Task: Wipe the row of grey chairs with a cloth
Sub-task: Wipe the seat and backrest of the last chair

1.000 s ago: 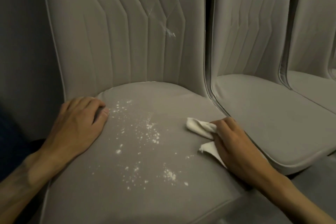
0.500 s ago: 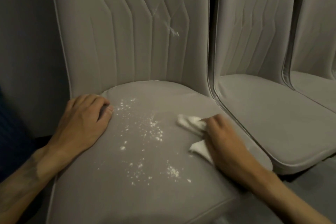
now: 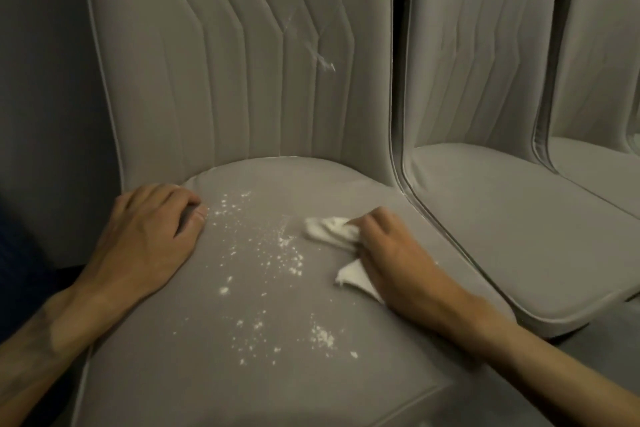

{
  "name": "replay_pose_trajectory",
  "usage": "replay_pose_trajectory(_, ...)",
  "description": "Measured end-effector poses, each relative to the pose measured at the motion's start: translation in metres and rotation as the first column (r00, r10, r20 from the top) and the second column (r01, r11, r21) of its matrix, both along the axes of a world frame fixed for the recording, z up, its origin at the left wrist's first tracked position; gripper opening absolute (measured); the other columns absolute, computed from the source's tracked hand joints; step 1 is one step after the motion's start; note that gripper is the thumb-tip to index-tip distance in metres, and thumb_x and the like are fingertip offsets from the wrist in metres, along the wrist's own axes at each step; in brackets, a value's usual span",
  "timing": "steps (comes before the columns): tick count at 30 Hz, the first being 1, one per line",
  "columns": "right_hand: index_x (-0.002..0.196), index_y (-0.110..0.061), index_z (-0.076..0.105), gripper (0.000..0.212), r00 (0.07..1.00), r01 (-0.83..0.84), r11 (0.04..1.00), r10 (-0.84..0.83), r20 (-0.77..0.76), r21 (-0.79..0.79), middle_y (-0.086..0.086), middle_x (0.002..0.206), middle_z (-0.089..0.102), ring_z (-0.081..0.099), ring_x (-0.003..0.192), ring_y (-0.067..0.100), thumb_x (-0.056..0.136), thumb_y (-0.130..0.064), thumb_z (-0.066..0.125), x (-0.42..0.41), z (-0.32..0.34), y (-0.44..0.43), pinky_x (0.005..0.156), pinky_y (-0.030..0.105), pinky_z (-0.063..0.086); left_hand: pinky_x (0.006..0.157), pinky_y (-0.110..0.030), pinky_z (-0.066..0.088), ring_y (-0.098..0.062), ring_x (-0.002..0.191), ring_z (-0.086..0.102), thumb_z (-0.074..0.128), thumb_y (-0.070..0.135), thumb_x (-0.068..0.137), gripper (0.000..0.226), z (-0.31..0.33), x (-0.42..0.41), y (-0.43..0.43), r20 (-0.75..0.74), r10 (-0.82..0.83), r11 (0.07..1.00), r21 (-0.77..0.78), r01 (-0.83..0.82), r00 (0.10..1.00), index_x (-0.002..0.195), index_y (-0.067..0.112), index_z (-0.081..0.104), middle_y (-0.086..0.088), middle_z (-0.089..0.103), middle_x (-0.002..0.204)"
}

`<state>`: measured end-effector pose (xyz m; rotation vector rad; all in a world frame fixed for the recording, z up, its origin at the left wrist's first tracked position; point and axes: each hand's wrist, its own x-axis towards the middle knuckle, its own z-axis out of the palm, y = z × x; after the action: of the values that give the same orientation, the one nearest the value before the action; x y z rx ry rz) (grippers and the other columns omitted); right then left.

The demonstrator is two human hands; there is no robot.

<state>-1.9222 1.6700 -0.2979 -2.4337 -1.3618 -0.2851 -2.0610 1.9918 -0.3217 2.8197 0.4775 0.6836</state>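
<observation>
The nearest grey chair (image 3: 214, 357) fills the view, its seat strewn with white powder (image 3: 277, 253) across the middle. My right hand (image 3: 398, 253) holds a crumpled white cloth (image 3: 332, 229) down on the right part of the seat, just right of the powder. Part of the cloth sticks out below the hand near the wrist. My left hand (image 3: 149, 239) rests on the seat's left edge with its fingers curled over the rim. A white smear (image 3: 323, 61) marks the chair's back.
A second grey chair (image 3: 502, 218) stands close on the right, and a third (image 3: 602, 80) beyond it. A dark grey wall (image 3: 45, 80) rises on the left. Grey floor (image 3: 595, 340) shows at the lower right.
My right hand has slid the cloth leftward across the seat, closer to the powder. The left hand has kept its place on the seat's edge.
</observation>
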Motion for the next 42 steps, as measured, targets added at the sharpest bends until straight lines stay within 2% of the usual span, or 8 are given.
replay_pose_trajectory(3,0.118,-0.010,0.057,0.024,0.997,-0.077,0.997,0.077,-0.003,-0.020,0.008,0.111,0.051,0.052,0.098,0.027,0.100,-0.026,0.052,0.019,0.002,-0.005,0.088,0.040,0.047,0.097,-0.040,0.031,-0.019,0.107,0.053,0.033,0.049,0.101,0.035,0.000,-0.001,0.001,0.001,0.003,1.000,-0.003,-0.003,1.000,0.107,0.029,0.061,0.006,0.062,0.111)
replay_pose_trajectory(9,0.115,0.005,0.053,0.029,0.935,0.352,0.932,-0.354,-0.004,-0.090,0.026,0.122,0.049,0.047,0.115,0.041,0.100,-0.019,0.048,0.094,0.015,0.037,0.097,0.042,0.038,0.097,-0.038,0.031,-0.019,0.107,0.052,0.035,0.048,0.100,0.034,0.001,-0.002,-0.002,0.003,0.019,1.000,-0.006,-0.019,1.000,0.106,0.027,0.062,0.006,0.063,0.111)
replay_pose_trajectory(15,0.114,-0.005,0.056,0.025,0.993,-0.115,0.993,0.115,-0.014,-0.019,0.014,0.109,0.051,0.051,0.098,0.031,0.100,-0.022,0.046,0.049,-0.004,0.057,0.086,0.036,0.043,0.095,-0.034,0.029,-0.017,0.105,0.053,0.034,0.048,0.101,0.033,0.001,-0.003,-0.003,0.008,0.012,1.000,-0.012,-0.012,1.000,0.104,0.028,0.061,0.008,0.062,0.108)
replay_pose_trajectory(21,0.118,0.004,0.052,0.045,0.921,0.385,0.914,-0.390,-0.020,-0.127,0.025,0.125,0.048,0.046,0.115,0.043,0.096,-0.036,0.049,0.110,0.010,0.087,0.097,0.046,0.035,0.097,-0.035,0.031,-0.019,0.105,0.055,0.042,0.040,0.106,0.027,0.001,-0.005,-0.005,0.040,0.019,1.000,-0.016,-0.019,0.999,0.104,0.024,0.064,0.007,0.062,0.107)
replay_pose_trajectory(27,0.110,-0.002,0.057,0.057,1.000,-0.009,0.998,0.008,-0.012,-0.068,0.018,0.110,0.052,0.048,0.099,0.037,0.091,-0.047,0.028,0.075,-0.002,0.099,0.086,0.041,0.037,0.097,-0.031,0.028,-0.013,0.105,0.051,0.036,0.046,0.104,0.032,-0.001,-0.005,-0.001,0.029,0.003,0.999,-0.040,-0.002,1.000,0.107,0.027,0.062,0.010,0.060,0.110)
replay_pose_trajectory(30,0.113,-0.003,0.055,0.076,0.982,0.187,0.975,-0.184,0.037,-0.119,0.018,0.116,0.050,0.046,0.104,0.038,0.081,-0.058,0.014,0.091,0.003,0.090,0.086,0.045,0.037,0.097,-0.030,0.027,-0.012,0.103,0.050,0.033,0.047,0.102,0.035,-0.001,-0.006,-0.002,0.022,-0.004,0.999,-0.049,0.005,1.000,0.107,0.028,0.061,0.010,0.060,0.109)
replay_pose_trajectory(33,0.119,0.001,0.052,0.049,0.940,0.340,0.930,-0.342,0.012,-0.136,0.023,0.126,0.049,0.045,0.113,0.043,0.095,-0.039,0.035,0.112,0.007,0.119,0.094,0.047,0.037,0.098,-0.032,0.030,-0.014,0.103,0.052,0.033,0.046,0.101,0.034,0.001,-0.006,-0.004,0.028,0.012,0.998,-0.057,-0.010,1.000,0.104,0.026,0.061,0.009,0.061,0.107)
replay_pose_trajectory(42,0.109,0.001,0.054,0.040,0.995,0.102,0.987,-0.098,0.034,-0.123,0.024,0.118,0.052,0.048,0.107,0.041,0.100,-0.038,0.049,0.108,0.003,0.154,0.092,0.048,0.037,0.097,-0.031,0.031,-0.014,0.100,0.052,0.035,0.044,0.101,0.030,0.002,-0.007,-0.005,0.047,-0.006,0.997,-0.077,0.009,0.999,0.102,0.028,0.061,0.010,0.060,0.103)
